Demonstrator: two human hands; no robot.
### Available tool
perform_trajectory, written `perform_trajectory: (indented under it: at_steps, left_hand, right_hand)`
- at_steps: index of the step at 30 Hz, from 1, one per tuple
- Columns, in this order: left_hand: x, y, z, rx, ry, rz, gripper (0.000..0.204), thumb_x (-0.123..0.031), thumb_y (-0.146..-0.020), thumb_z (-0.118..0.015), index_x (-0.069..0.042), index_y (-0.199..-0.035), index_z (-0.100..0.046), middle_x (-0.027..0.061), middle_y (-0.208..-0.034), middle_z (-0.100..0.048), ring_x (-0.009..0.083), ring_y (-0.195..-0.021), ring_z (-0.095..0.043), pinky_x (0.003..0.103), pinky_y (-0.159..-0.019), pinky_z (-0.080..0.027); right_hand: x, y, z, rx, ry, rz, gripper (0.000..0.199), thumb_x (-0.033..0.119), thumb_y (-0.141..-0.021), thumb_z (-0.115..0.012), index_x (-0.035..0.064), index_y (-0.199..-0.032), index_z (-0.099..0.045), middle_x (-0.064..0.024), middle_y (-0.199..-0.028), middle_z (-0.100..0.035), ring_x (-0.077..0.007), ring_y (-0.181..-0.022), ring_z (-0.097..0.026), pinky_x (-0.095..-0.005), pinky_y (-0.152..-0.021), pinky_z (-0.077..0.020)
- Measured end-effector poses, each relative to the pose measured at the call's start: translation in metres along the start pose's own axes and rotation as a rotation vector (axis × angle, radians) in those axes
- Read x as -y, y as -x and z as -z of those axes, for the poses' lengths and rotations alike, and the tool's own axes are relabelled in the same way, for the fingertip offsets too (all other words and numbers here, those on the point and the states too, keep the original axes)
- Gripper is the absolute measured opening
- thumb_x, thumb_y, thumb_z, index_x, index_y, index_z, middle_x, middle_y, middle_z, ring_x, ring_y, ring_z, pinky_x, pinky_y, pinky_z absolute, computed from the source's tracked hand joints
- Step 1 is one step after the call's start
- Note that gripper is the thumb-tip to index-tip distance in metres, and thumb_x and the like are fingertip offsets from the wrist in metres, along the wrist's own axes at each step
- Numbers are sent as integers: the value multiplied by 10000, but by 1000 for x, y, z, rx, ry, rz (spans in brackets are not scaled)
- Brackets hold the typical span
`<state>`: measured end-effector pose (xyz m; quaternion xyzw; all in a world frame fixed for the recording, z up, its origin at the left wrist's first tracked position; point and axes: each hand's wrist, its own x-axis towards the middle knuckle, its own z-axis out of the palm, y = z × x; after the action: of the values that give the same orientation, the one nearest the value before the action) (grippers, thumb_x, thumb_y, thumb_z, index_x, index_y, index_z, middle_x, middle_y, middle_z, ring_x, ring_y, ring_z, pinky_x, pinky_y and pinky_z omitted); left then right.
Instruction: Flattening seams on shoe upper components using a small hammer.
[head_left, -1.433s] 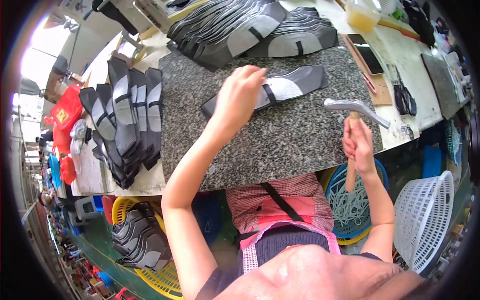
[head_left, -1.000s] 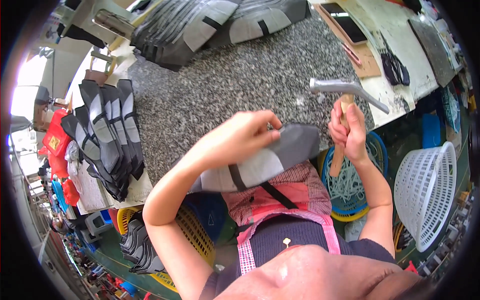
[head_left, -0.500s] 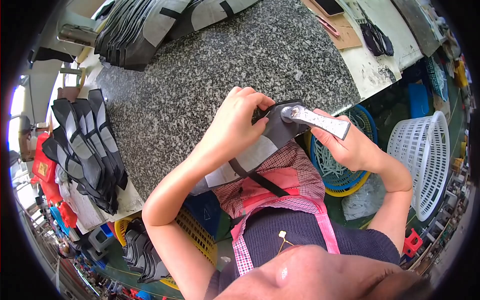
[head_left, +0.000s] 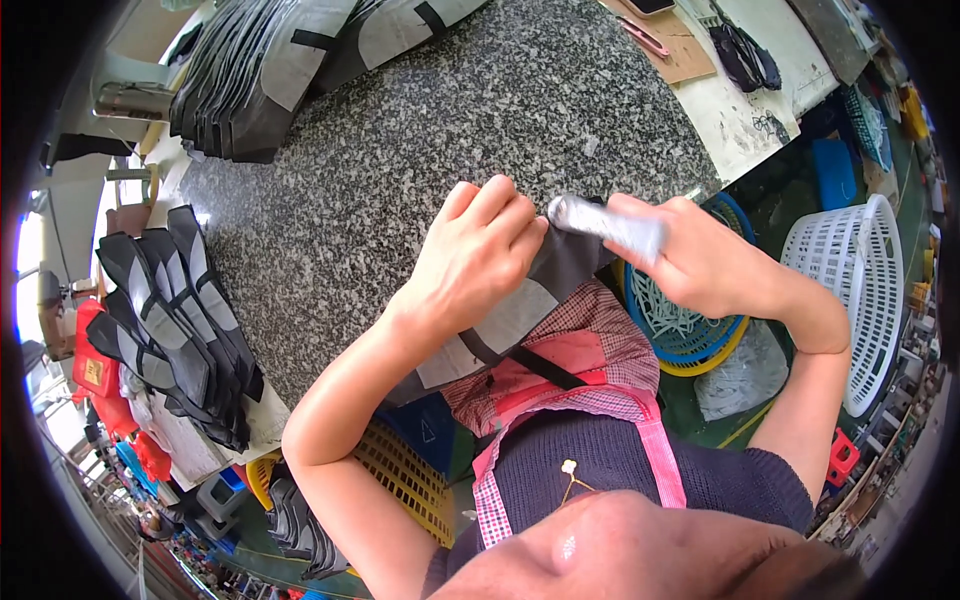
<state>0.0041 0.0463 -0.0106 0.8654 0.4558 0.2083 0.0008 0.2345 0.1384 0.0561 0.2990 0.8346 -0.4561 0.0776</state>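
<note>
A dark grey and light grey flat piece (head_left: 516, 310), like leather or stiff cloth, lies along the near edge of the speckled stone slab (head_left: 400, 150) and hangs over my lap. My left hand (head_left: 470, 260) is closed on its far edge, fingers curled; the fingertips are partly hidden. Wrapped round a metal hammer (head_left: 605, 224) is my right hand (head_left: 708, 255). The hammer's rounded head is right beside my left fingers, over the dark end of the piece. Motion blurs the hammer, so I cannot tell whether it touches.
Similar grey pieces form a tall stack (head_left: 235, 90) at far left and a loose pile (head_left: 175, 305) at left. A blue basket (head_left: 640, 345) of pale strips and a white basket (head_left: 840, 265) stand at right. A pink cutter (head_left: 643, 37) lies on brown board (head_left: 690, 65).
The hammer has swung slightly left and its handle has turned. My left fingers have curled tighter at the edge of the piece. The whole view has shifted a little.
</note>
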Motion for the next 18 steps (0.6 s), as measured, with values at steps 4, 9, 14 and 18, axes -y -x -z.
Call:
perform_trajectory:
  at_steps: [4, 9, 14, 18]
  left_hand:
    - [0, 2, 1, 14, 24, 40, 172, -133, -741, -664, -55, -892, -689, 10, -818, -519, 184, -887, -521, 321, -739, -403]
    - [-2, 4, 6, -54, 184, 351, 104, -210, -765, -758, -116, -810, -749, -5, -811, -606, 190, -855, -539, 326, -746, -401]
    - [-12, 17, -1, -80, 413, 472, 138, -140, -759, -754, -58, -870, -754, 13, -831, -628, 207, -886, -565, 355, -766, -457]
    - [-20, 16, 5, -27, 231, 258, 271, -11, -707, -711, 3, -977, -698, 56, -904, -633, 218, -844, -578, 353, -714, -453]
  right_hand:
    - [2, 4, 2, -272, -78, 236, 183, 125, -965, -492, -12, -1072, -550, -211, -864, -572, -436, -748, -621, -458, -637, -491]
    - [-13, 6, -21, -176, 68, 136, 205, 37, -875, -473, -14, -1059, -545, -204, -822, -593, -443, -757, -630, -485, -655, -510]
    - [-2, -2, -5, -205, -72, 133, 163, 81, -925, -511, -24, -1036, -566, -210, -802, -596, -432, -721, -626, -459, -626, -488]
    - [-12, 3, -18, -315, -103, 317, 152, 83, -925, -537, -18, -1033, -571, -207, -823, -577, -419, -735, -628, -431, -619, -481]
